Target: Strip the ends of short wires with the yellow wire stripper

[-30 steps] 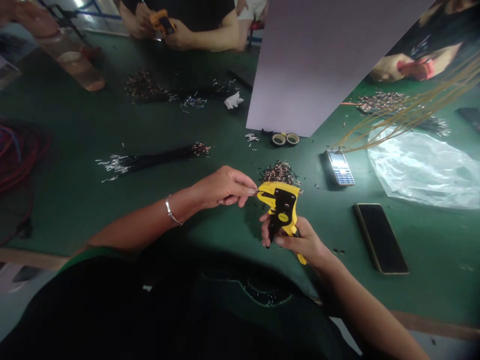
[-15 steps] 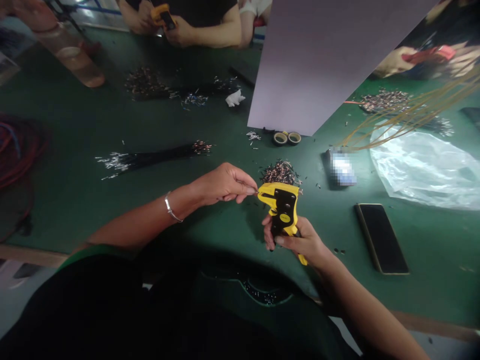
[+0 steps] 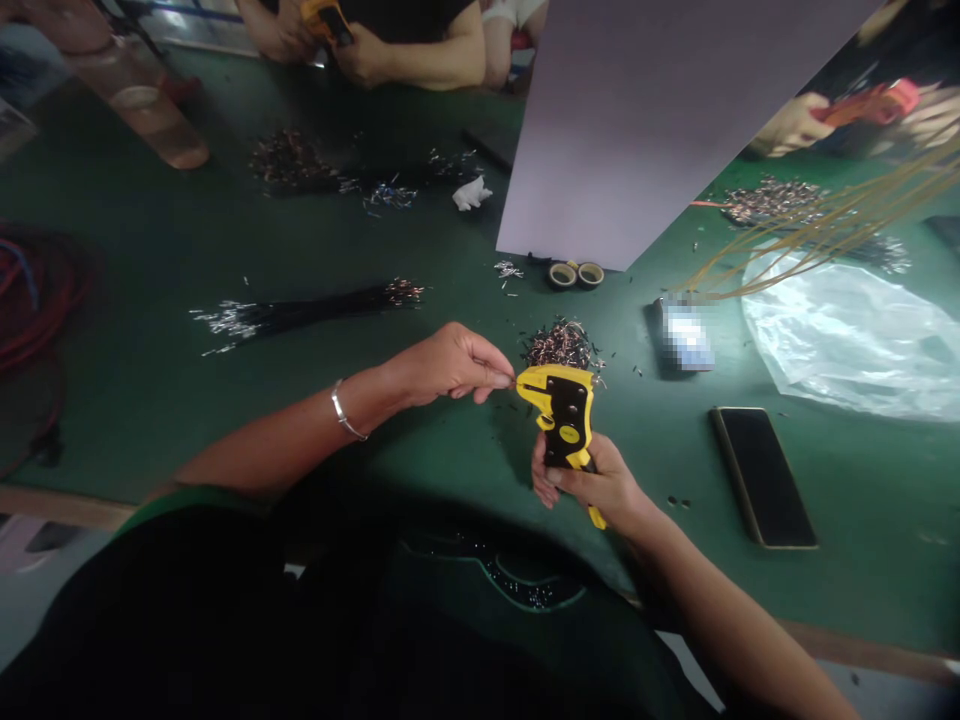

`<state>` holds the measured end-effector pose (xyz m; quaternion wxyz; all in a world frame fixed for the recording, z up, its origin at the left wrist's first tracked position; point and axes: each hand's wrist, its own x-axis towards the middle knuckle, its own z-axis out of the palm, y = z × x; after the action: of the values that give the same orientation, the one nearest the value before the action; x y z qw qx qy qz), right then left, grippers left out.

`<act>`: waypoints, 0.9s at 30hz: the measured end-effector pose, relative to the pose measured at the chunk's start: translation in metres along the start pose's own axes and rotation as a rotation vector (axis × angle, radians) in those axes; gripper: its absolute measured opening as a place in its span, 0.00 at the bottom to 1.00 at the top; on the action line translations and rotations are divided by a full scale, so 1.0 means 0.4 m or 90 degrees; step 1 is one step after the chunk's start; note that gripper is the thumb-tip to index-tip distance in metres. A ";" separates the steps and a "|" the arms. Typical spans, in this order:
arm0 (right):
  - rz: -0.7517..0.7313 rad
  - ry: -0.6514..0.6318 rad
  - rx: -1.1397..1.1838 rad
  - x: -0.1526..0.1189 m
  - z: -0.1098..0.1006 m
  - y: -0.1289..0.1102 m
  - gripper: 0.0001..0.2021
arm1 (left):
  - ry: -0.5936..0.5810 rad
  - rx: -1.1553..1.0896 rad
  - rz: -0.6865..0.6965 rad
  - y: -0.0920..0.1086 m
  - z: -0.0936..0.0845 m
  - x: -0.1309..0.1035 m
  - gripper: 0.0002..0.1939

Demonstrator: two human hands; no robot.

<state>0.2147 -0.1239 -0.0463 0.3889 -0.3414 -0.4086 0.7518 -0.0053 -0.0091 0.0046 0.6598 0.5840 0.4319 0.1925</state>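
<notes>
My right hand (image 3: 581, 478) is wrapped around the handles of a yellow and black wire stripper (image 3: 570, 410), which stands upright with its jaws to the left. At the jaw tip, my left hand (image 3: 469, 368) is closed in a pinch on a thin wire, mostly hidden by the fingers; only a small copper-coloured bit shows. Just behind the stripper's head lies a pile of copper and black wire scraps (image 3: 559, 343). A bundle of black wires (image 3: 315, 312) lies to the left, with silvery ends at one side and copper ends at the other.
Two tape rolls (image 3: 576, 275) sit below a large pale panel (image 3: 600, 140). To the right are a phone (image 3: 763, 478), a blurred small box (image 3: 684, 335) and a clear plastic bag (image 3: 855, 330). Co-workers' hands hold tools across the green table (image 3: 420, 460). Red cable coils (image 3: 37, 300) lie left.
The wire stripper and my right hand have shifted slightly left, and its lower handle has tipped a little. My left hand stays pinched at the jaws.
</notes>
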 end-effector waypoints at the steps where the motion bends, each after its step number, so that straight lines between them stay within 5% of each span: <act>1: 0.000 -0.002 -0.007 0.000 0.001 0.002 0.09 | 0.001 0.009 0.005 -0.002 -0.001 0.002 0.05; 11: -0.017 0.052 -0.084 0.000 0.001 0.029 0.08 | 0.018 0.098 0.062 -0.014 -0.012 0.015 0.07; 27: 0.016 0.120 -0.070 0.019 0.003 0.039 0.09 | 0.059 0.089 0.034 -0.030 -0.006 0.035 0.04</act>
<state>0.2055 -0.1233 -0.0610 0.3971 -0.4362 -0.4066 0.6977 -0.0023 0.0000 -0.0115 0.5912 0.6307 0.4585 0.2062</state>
